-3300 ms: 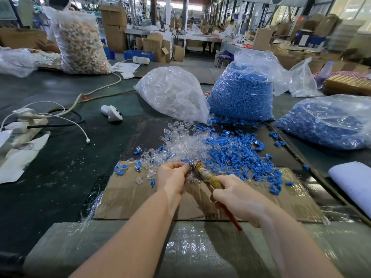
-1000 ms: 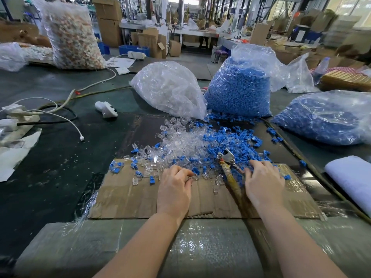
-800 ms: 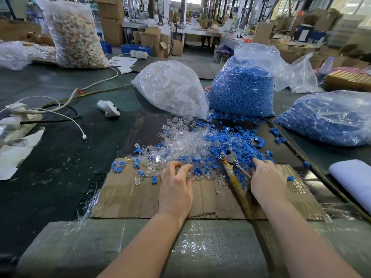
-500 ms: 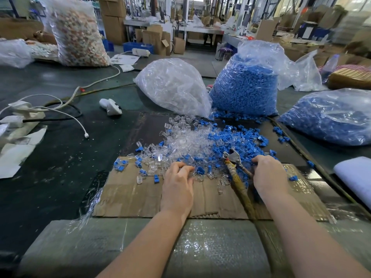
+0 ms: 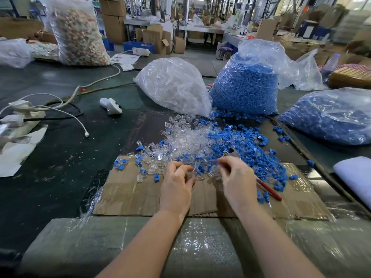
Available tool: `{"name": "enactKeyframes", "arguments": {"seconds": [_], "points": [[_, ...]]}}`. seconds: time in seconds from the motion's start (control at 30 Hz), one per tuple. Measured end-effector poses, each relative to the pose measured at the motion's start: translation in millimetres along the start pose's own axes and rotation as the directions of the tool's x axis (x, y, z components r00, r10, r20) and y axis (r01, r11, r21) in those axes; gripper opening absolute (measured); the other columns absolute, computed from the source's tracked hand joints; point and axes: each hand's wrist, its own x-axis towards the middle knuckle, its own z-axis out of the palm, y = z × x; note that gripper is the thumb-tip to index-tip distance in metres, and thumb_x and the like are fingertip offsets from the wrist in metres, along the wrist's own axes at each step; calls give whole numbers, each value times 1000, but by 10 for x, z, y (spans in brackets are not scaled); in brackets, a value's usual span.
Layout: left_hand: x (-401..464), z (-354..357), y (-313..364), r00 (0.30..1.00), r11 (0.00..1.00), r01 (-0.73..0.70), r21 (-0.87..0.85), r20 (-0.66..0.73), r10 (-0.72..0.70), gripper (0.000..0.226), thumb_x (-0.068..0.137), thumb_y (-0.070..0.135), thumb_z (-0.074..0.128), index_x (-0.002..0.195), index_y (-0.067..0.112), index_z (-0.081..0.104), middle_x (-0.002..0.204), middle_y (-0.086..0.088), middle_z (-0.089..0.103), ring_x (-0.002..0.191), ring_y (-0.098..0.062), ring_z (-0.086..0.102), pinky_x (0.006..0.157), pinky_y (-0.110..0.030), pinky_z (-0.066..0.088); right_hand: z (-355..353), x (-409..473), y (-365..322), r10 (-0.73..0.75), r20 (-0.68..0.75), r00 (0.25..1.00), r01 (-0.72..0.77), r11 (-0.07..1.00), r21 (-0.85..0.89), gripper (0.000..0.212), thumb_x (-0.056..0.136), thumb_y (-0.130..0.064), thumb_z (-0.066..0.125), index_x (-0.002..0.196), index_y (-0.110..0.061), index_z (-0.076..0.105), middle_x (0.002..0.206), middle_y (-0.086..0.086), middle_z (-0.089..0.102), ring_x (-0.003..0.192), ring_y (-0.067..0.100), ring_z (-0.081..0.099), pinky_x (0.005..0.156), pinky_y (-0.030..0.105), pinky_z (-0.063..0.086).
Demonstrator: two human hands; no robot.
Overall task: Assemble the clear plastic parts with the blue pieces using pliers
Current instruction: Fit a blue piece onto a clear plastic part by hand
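Hands meet at the near edge of the parts pile, both forearms reaching in from the bottom of the view. The left hand (image 5: pixel 176 183) lies knuckles-up with its fingers curled inward over the loose clear plastic parts (image 5: pixel 186 141); it looks to be pinching something small, but blur hides what. The right hand (image 5: pixel 237 177) is also palm-down, thumb and forefinger drawn together at the pile's edge as if pinching a small clear piece, though that too is too blurred to name. The pliers (image 5: pixel 268 189) lie under the right hand: the metal head shows just beyond the fingers, and a red handle sticks out on the far side of the wrist, resting on the cardboard sheet (image 5: pixel 128 195). Whether the hand grips the tool cannot be told.

Blue pieces (image 5: pixel 247 145) spread to the right of the clear ones, the two heaps mixing in the middle, partly on the cardboard and partly on the dark worktop (image 5: pixel 60 161). Behind the heaps stand a bag of clear parts (image 5: pixel 174 85) and, touching it on the right, a taller bag of blue pieces (image 5: pixel 247 85). A second blue-filled bag (image 5: pixel 329 115) lies farther right, with a white foam pad (image 5: pixel 355 175) near it. To the left sit a white handheld device (image 5: pixel 110 105), white cables (image 5: pixel 66 115) and torn paper (image 5: pixel 18 149). A large bag of pale mixed parts (image 5: pixel 78 33) stands at the back left.
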Motion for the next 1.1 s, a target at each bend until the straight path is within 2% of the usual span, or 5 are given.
{"name": "enactKeyframes", "arguments": {"seconds": [0.23,0.47,0.63,0.87,1.1], "points": [[-12,-27,18,994,994,-104,-22,37,104,29,79,19,72,107,16,67,97,8,56,87,-16,56,83,-27,47,157,-159,-103,-11,61,998,7,998,55,10,89,-14,62,95,-13,69,92,0,69,88,17,60,83,30,46],[-18,-38,16,996,994,-92,-58,-4,92,30,89,10,58,117,20,62,97,8,58,87,-3,52,77,1,35,141,-122,-95,-29,66,997,25,997,66,15,91,-11,58,102,-13,69,96,-1,69,90,14,61,85,30,48],[-26,-27,22,996,995,-84,-52,28,85,26,90,5,55,110,16,67,90,11,51,82,-2,50,76,0,35,58,-50,37,3,-45,999,-5,999,-42,16,91,-7,57,100,-10,68,96,1,67,89,13,55,82,21,39],[-36,-36,27,996,994,-75,-74,48,79,17,81,21,70,97,19,66,85,20,47,77,0,50,74,-2,38,-156,138,311,103,-171,980,-137,969,-203,18,93,-8,51,101,-10,68,97,6,68,91,22,59,85,39,46],[-50,-30,44,995,992,-83,-98,43,87,26,89,17,61,114,12,65,90,15,46,77,-3,50,76,-4,39,-335,315,601,294,-26,955,-259,792,-553,33,93,-7,49,122,-19,60,114,8,61,109,28,51,88,40,45]]}}
